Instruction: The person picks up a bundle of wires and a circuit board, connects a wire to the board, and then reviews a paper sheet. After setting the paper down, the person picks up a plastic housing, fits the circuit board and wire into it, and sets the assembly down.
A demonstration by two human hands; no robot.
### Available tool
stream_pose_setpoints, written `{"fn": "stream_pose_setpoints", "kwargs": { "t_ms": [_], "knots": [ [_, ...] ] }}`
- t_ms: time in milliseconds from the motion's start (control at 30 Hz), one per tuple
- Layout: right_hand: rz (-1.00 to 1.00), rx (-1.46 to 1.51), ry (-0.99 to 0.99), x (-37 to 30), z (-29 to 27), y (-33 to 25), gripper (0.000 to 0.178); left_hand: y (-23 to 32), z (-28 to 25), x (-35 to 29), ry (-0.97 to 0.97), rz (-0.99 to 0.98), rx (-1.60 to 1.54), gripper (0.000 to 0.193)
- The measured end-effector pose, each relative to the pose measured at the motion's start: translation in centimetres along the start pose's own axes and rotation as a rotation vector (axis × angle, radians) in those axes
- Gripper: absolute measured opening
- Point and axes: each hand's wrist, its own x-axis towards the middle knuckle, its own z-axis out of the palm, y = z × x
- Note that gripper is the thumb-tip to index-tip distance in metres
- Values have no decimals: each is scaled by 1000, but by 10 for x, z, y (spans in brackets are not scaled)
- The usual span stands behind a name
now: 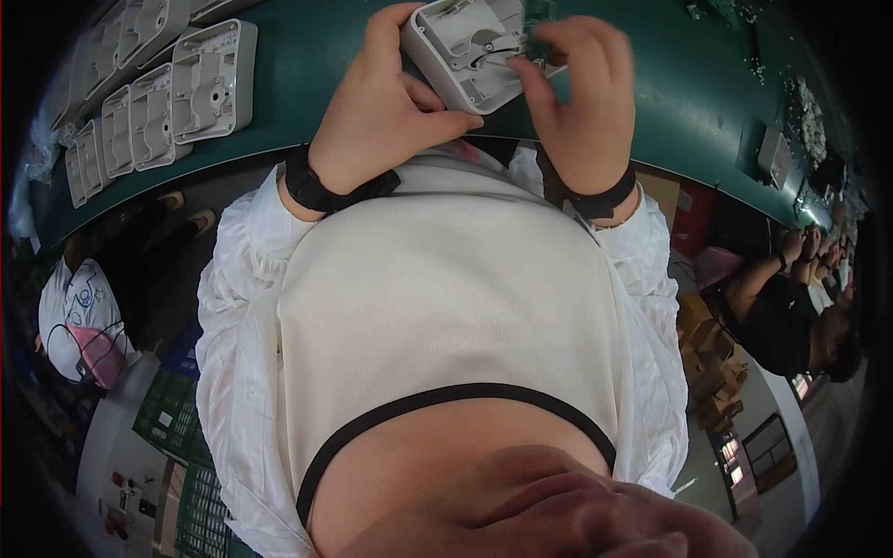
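My left hand [377, 116] grips a white plastic housing [451, 46] by its left side and near edge, tilted above the green table. Inside the housing are moulded ribs, round posts and a dark wire. Over its right part, my right hand [591, 93] pinches a small green circuit board [539, 23] between thumb and fingers. That hand is slightly blurred, and its fingers cover part of the board. Whether the board touches the housing, I cannot tell.
Several similar white housings [214, 79] stand in rows at the left of the green table [688, 102]. Toward the right edge lie a small grey-white part [774, 153] and a pile of small pieces [807, 121]. Other people sit at right; a green crate [172, 414] is at lower left.
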Motion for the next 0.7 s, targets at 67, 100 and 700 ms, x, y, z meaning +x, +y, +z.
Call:
{"fn": "stream_pose_setpoints", "kwargs": {
  "t_ms": [67, 100, 700],
  "knots": [
    [156, 160, 144, 3, 6, -5, 33, 2, -1, 1, -22, -11, 15, 97],
    [157, 161, 141, 5, 5, -4, 33, 2, -2, 0, -20, -14, 15, 97],
    [413, 385, -190, 9, -11, 9, 25, 48, 8, 39, 12, -754, 99, 94]
  ]
}}
